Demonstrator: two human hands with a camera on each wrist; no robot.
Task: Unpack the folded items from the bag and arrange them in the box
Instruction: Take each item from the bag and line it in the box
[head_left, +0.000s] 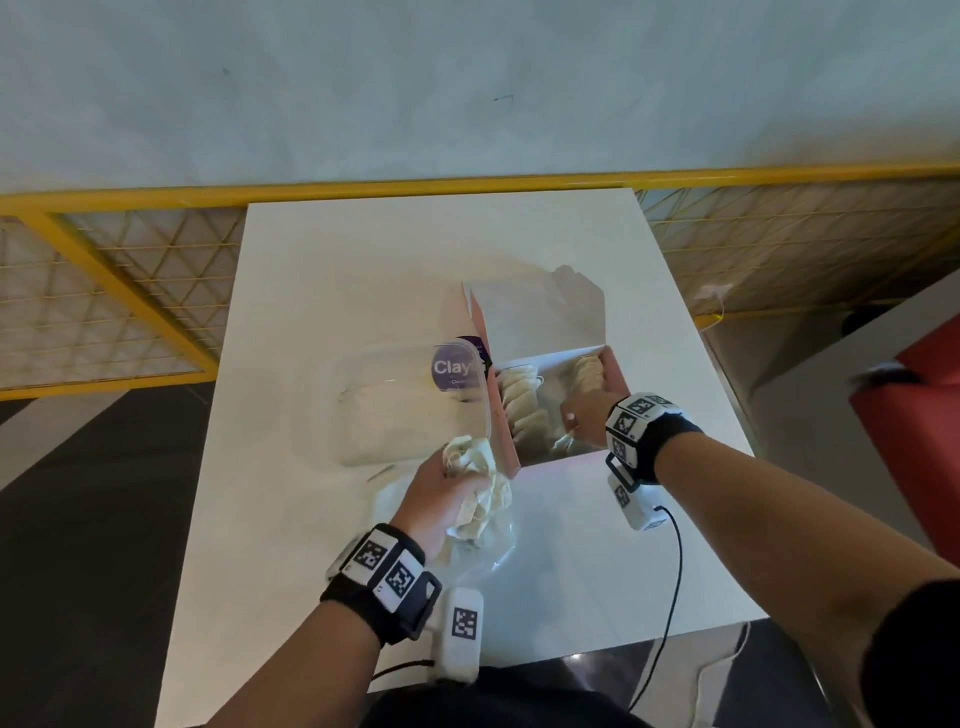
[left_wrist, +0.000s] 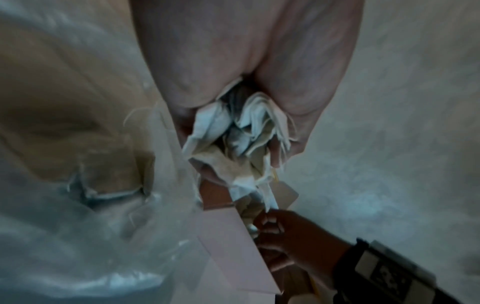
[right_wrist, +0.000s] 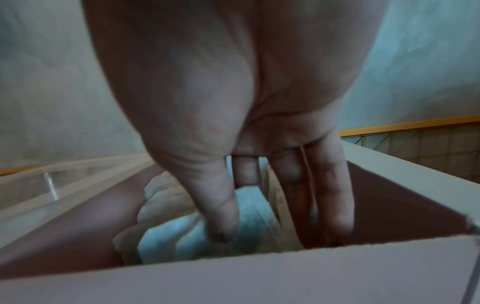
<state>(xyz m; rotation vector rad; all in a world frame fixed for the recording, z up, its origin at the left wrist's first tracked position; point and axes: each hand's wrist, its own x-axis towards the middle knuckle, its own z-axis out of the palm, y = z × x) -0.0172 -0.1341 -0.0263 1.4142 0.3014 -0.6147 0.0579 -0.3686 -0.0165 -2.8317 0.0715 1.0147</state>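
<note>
A pink box (head_left: 562, 462) stands open on the white table (head_left: 363, 260), its lid raised behind it. Rows of cream folded items (head_left: 519, 397) fill its left and far sides. My right hand (head_left: 582, 418) reaches inside at the near right, fingers straight down, touching the folded items (right_wrist: 168, 232) behind the box's front wall (right_wrist: 233, 277). My left hand (head_left: 447, 493) grips a bunch of cream folded items (head_left: 475, 462) just left of the box's near corner. The same bunch (left_wrist: 244, 131) shows in the left wrist view. Below it lies the crumpled clear plastic bag (head_left: 488, 551).
A clear plastic tub (head_left: 384, 410) with a purple round "Clay" label (head_left: 452, 368) stands against the box's left side. A yellow mesh railing (head_left: 156, 200) runs behind the table. A red object (head_left: 924, 395) stands at the right. A black cable (head_left: 675, 571) hangs from my right wrist.
</note>
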